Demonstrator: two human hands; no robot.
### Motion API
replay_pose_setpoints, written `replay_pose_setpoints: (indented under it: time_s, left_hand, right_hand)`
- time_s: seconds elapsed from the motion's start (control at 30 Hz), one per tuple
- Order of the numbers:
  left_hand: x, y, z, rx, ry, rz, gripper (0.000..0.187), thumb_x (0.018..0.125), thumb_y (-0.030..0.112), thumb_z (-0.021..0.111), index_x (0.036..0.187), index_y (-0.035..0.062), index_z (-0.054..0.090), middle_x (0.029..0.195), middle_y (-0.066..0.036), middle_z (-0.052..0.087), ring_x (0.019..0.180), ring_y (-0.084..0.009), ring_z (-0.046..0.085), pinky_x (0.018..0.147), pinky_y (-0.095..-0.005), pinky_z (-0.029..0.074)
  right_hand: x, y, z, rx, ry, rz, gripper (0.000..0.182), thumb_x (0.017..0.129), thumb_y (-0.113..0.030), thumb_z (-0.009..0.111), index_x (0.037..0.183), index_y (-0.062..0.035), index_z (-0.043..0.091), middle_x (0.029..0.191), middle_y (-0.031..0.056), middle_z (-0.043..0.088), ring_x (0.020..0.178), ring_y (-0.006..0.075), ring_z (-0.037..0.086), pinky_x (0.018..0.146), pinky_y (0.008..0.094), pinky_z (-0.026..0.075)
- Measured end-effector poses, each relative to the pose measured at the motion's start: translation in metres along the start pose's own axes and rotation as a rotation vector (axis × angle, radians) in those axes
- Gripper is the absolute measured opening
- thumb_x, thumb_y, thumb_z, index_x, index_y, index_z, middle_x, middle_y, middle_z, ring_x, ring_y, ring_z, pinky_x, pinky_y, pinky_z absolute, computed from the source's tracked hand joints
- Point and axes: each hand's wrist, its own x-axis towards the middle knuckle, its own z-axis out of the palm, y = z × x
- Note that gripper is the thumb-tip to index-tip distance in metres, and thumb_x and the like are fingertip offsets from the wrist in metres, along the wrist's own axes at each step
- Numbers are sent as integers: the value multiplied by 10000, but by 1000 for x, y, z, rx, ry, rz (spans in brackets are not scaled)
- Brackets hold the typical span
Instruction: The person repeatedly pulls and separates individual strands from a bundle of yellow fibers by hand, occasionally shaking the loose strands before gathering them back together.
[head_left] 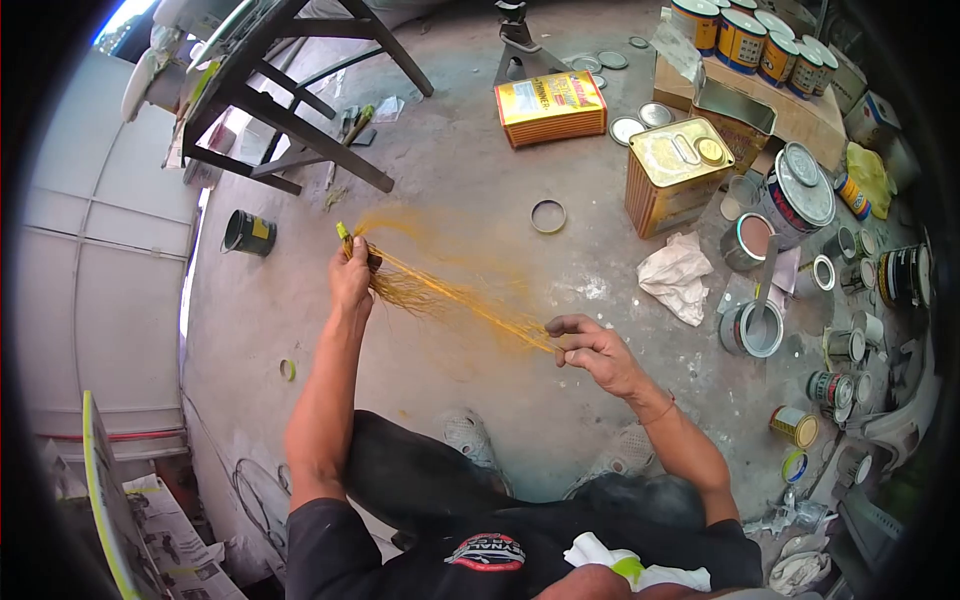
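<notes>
My left hand [350,278] is closed around the bound end of a bundle of brown-yellow fibres [402,292]. A bit of bright yellow-green tape [342,230] pokes out above the fist. From there a yellow strand [470,302] stretches down to the right. Its far end is between the thumb and fingers of my right hand [598,355], whose fingertips are dark with dirt. Loose fibres fan out below the left hand, and a yellow-orange haze surrounds the strand. Both hands are above the concrete floor, in front of my knees.
A dark metal stand [290,120] is at the upper left, near a black can [249,233]. A yellow thinner tin [551,106] lies ahead. On the right are a gold tin [675,180], a crumpled cloth [675,278] and several paint cans. A lid ring [548,216] lies mid-floor.
</notes>
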Motion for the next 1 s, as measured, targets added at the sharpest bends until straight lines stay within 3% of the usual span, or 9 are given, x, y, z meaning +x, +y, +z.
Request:
replay_pose_setpoints:
  time_s: [0.2,0.27,0.33,0.43,0.53,0.7,0.83,0.93,1.0]
  left_hand:
    - [-5,-6,4,421,322,130,239,962,240,541,860,25,560,739,-11,562,629,-159,537,578,-355,425]
    - [-18,-14,13,1176,167,661,254,968,243,521,838,27,559,772,-43,606,645,-188,581,583,-387,424]
    - [-27,-11,35,1099,36,450,237,985,247,482,885,41,541,808,-81,623,675,-214,610,584,-387,449]
    - [-26,19,56,-223,62,-64,162,1002,251,444,976,92,452,714,-33,526,586,-173,533,572,-332,482]
    - [-11,30,38,-249,-103,-75,226,1004,290,437,956,69,420,693,-17,477,544,-124,496,522,-306,468]
    - [-34,49,17,730,-433,-121,223,985,303,477,879,107,495,606,19,455,525,-93,440,490,-262,396]
    - [-14,5,-16,1210,-595,122,180,969,290,516,988,117,561,747,-4,601,666,-139,554,584,-284,448]
    - [-29,25,6,200,-232,-272,183,963,276,532,936,101,579,816,-19,608,687,-147,571,620,-278,470]
    - [-17,28,3,25,-176,-261,185,950,262,564,917,82,592,858,-12,595,693,-128,570,636,-268,477]
  right_hand:
    - [-9,-50,8,-282,-36,-149,143,798,-111,624,859,1,687,1110,113,600,1072,230,539,910,319,424]
    - [-20,-74,4,-195,16,-213,131,786,-108,641,846,-2,690,1045,102,620,1031,225,549,890,315,427]
    - [-26,-79,-3,-111,89,-272,120,774,-104,659,833,-4,692,979,92,640,990,219,558,870,310,430]
    - [-27,-59,-13,-188,70,-186,119,783,-104,622,799,-10,694,859,91,646,918,200,565,821,310,434]
    - [-16,14,-17,-39,12,185,154,780,-99,580,767,7,691,822,99,644,862,200,574,795,308,435]
    - [-21,16,-58,685,488,6,170,784,-93,520,691,17,610,732,70,583,799,210,581,778,331,450]
    - [-25,-44,-78,988,426,-9,178,796,-91,499,653,-14,572,655,45,532,810,215,579,782,361,449]
    - [-35,-41,-95,784,116,77,162,775,-123,553,803,24,617,631,36,542,622,174,507,708,343,480]
    - [-40,-32,-92,-351,33,142,329,734,-184,638,974,42,650,636,77,600,630,226,573,698,348,492]
